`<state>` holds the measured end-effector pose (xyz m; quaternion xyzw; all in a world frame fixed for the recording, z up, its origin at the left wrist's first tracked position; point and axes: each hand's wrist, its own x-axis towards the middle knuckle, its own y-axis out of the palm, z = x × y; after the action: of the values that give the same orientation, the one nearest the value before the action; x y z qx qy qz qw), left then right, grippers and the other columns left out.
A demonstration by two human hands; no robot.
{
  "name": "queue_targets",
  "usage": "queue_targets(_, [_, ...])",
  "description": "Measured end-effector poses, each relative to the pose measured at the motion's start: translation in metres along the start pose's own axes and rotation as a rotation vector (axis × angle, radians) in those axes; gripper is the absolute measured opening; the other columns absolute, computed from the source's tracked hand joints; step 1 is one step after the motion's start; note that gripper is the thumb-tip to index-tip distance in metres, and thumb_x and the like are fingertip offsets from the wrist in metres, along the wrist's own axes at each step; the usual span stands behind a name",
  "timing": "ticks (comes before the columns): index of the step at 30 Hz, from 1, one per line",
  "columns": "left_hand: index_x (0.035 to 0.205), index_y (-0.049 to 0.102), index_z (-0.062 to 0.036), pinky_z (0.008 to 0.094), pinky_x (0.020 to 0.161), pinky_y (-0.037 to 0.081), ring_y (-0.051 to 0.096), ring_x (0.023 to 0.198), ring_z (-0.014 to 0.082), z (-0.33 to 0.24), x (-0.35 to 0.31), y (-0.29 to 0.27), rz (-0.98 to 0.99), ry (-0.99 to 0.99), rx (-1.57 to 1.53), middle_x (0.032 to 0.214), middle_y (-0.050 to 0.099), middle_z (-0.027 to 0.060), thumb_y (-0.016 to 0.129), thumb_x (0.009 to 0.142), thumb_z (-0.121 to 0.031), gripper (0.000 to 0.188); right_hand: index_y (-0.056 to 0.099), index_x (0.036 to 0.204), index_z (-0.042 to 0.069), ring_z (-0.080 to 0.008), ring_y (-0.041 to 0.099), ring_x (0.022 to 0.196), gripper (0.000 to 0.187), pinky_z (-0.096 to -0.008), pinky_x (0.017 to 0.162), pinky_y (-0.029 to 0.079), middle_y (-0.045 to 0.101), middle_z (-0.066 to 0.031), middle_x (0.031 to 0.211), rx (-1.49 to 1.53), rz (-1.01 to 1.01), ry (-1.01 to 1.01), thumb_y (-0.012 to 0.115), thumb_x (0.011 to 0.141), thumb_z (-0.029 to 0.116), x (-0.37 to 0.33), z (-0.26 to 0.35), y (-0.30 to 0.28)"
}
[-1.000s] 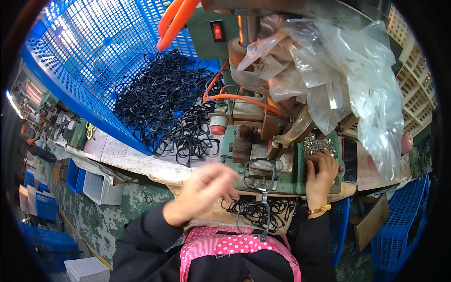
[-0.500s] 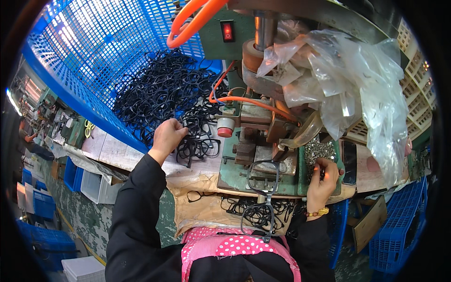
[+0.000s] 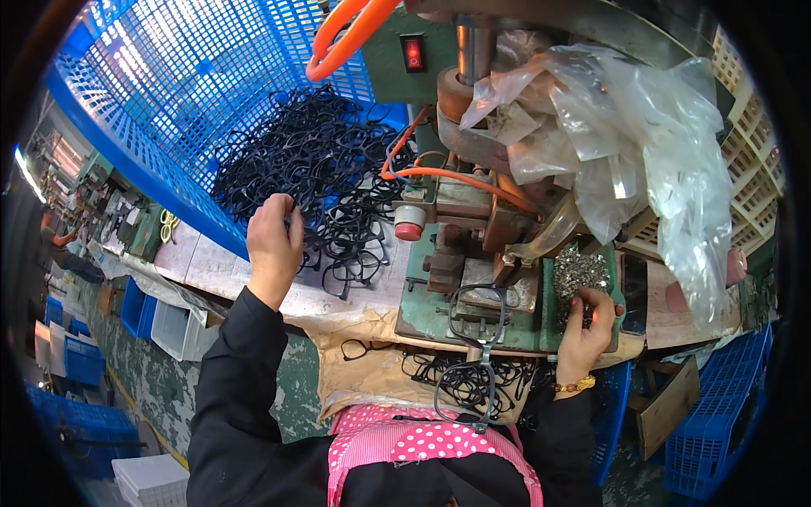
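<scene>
My left hand (image 3: 274,245) is at the near edge of a heap of black eyeglass frames (image 3: 296,152). Its fingers are curled in, and whatever they grip is hidden. On the right, my right hand (image 3: 586,328) dips into a green tray (image 3: 547,308) of small shiny metal parts (image 3: 581,272). Thumb and fingers are pressed together there; what lies between them is too small to name. Another dark eyeglass frame (image 3: 496,390) stands out lengthwise before the front edge of the press (image 3: 443,270); its support cannot be made out.
The heap spills from a tipped blue basket (image 3: 152,160) onto the table. A red-topped button (image 3: 410,226) and orange hoses (image 3: 460,179) are by the press. Plastic bags (image 3: 625,135) hang at its right. More frames (image 3: 439,372) lie on brown paper (image 3: 338,389) near my apron.
My left hand has moved left and slightly away from me along the heap, off the frames lying on the table. My right hand stays at the metal parts. The whole view has shifted slightly.
</scene>
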<state>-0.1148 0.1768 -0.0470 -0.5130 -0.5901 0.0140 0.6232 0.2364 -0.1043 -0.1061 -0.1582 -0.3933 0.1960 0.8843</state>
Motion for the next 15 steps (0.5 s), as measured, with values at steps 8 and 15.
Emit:
queue_targets(8, [0.114,0.054,-0.0013,0.0314,0.085,0.052,0.069,0.095,0.024,0.002,0.007,0.002,-0.104,-0.104,-0.378,0.1,0.068,0.0142,0.055,0.102,-0.002,0.012,0.068,0.103,-0.001,-0.0263,0.062,0.095,0.013,-0.0355,0.091,0.047,0.068,-0.0104,0.1,-0.068,-0.009,-0.086,0.062,0.092,-0.004,-0.005,-0.007,0.0])
queue_targets(15, [0.116,0.05,-0.0043,0.025,0.083,0.051,0.062,0.09,0.0103,-0.006,0.025,0.019,-0.074,-0.171,-0.698,0.109,0.066,0.0072,0.048,0.108,-0.009,0.01,0.07,0.103,0.003,-0.0293,0.062,0.098,0.019,-0.0388,0.094,0.046,0.069,-0.0117,0.099,-0.019,0.007,-0.067,0.066,0.087,-0.007,0.003,0.0,-0.003])
